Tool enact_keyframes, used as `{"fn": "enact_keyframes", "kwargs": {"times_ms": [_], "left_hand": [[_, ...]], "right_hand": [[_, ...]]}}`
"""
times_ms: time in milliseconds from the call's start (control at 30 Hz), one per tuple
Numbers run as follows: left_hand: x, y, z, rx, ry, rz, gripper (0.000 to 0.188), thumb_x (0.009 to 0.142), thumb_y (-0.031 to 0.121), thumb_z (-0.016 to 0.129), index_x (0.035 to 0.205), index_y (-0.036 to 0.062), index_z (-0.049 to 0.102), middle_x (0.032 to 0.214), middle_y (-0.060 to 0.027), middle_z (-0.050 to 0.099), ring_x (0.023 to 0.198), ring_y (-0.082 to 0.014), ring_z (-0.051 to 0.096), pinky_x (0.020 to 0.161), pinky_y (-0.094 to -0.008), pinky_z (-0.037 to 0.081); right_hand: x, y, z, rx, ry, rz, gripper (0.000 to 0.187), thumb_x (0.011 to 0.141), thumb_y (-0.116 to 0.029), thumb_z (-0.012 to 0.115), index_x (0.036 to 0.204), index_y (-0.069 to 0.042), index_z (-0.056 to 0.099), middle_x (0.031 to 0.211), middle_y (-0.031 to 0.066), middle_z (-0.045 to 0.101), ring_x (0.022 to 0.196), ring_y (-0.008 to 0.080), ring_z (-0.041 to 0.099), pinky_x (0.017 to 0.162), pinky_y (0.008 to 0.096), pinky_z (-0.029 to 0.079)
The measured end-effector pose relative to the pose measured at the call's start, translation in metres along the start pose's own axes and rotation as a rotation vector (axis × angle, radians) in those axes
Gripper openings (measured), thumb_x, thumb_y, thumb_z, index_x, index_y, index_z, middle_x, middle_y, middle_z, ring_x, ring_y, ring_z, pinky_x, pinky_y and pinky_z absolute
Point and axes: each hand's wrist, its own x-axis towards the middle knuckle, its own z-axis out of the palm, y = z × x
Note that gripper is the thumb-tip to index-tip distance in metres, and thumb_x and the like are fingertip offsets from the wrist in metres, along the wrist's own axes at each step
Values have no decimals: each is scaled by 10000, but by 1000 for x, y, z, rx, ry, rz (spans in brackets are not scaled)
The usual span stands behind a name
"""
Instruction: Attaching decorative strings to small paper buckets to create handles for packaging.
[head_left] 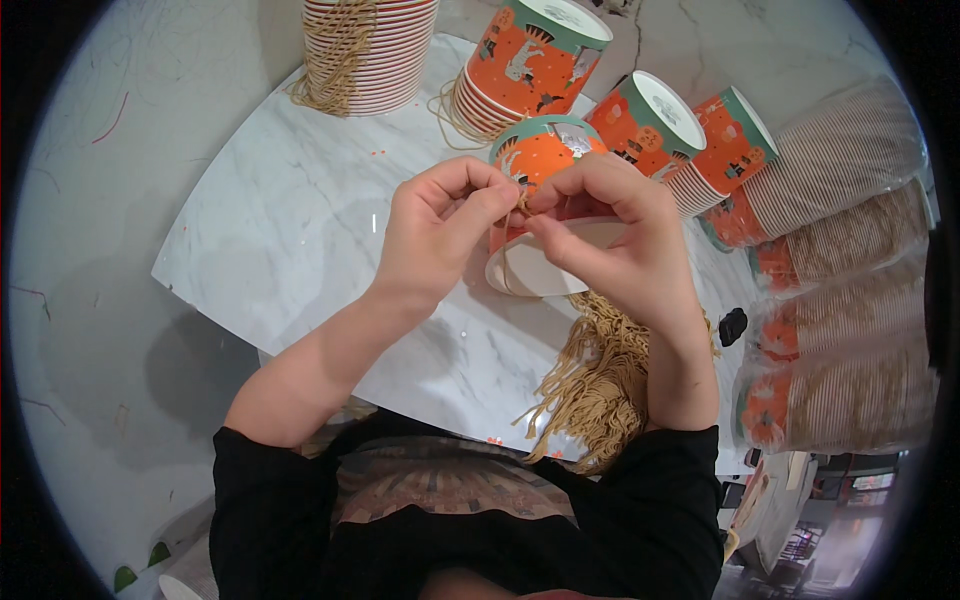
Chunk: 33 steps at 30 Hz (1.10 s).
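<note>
A pale grey floor (90, 230) surrounds a white, grey-veined marble-look desk (290, 230). At its far side stands a tall stack of white-and-red-rimmed paper cups (405, 60) with tan cords (335, 60) draped over it; to its right are an upside-down stack of orange cups with green bands (530, 65) and two more orange printed stacks, one nearer (640, 115) and one farther right (728, 135). Clear plastic-wrapped cup sleeves (835, 165) line the right edge.

Near the middle, the left hand (430, 225) has its grip together, thumb and forefinger clamped on a thin twisted tan cord (522, 204). The right hand (630, 225) has its fingertips at the same cord; whether that grip is pressed tight, I cannot tell. Just beneath the hands, an orange paper cup with a white interior (535, 268) lies tilted, its mouth toward the person. A loose bundle of tan cords (600, 380) lies by the right forearm.
</note>
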Motion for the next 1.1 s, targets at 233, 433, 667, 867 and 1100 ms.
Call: {"fn": "enact_keyframes", "kwargs": {"times_ms": [233, 433, 667, 867, 1100], "left_hand": [[0, -1, -3, 13, -43, 10, 99, 980, 103, 646, 955, 10, 665, 844, 12, 664, 714, -9, 558, 645, -182, 458], [0, 1, 0, 21, -17, -6, 103, 983, 112, 643, 949, 17, 664, 842, 13, 661, 713, -9, 557, 623, -185, 455], [1, 5, -1, -49, 5, -76, 101, 972, 116, 652, 970, 16, 666, 865, 0, 675, 724, -32, 581, 637, -195, 476], [1, 4, 0, -76, -2, -37, 117, 969, 111, 665, 1021, 7, 678, 895, -26, 698, 778, -52, 622, 685, -198, 494], [1, 0, -2, 2, -37, -14, 136, 980, 108, 673, 1059, -4, 672, 924, -40, 711, 810, -55, 637, 699, -205, 513]], "right_hand": [[3, 6, 7, -87, 47, -141, 191, 787, -57, 768, 937, -8, 660, 869, 79, 663, 777, 206, 652, 715, 327, 515], [2, 2, 0, -161, -7, -126, 173, 794, -21, 745, 936, 7, 649, 858, 89, 634, 792, 204, 673, 723, 312, 548], [3, 0, -1, -149, -2, -111, 144, 803, 0, 728, 919, 18, 645, 877, 90, 636, 795, 201, 681, 736, 304, 558], [3, 2, -2, -163, 17, -119, 132, 811, 1, 735, 913, 20, 652, 877, 89, 635, 790, 193, 668, 727, 303, 555], [3, 0, 1, -108, 28, -81, 155, 807, -3, 759, 918, 30, 656, 862, 96, 625, 787, 199, 669, 728, 290, 553]]}}
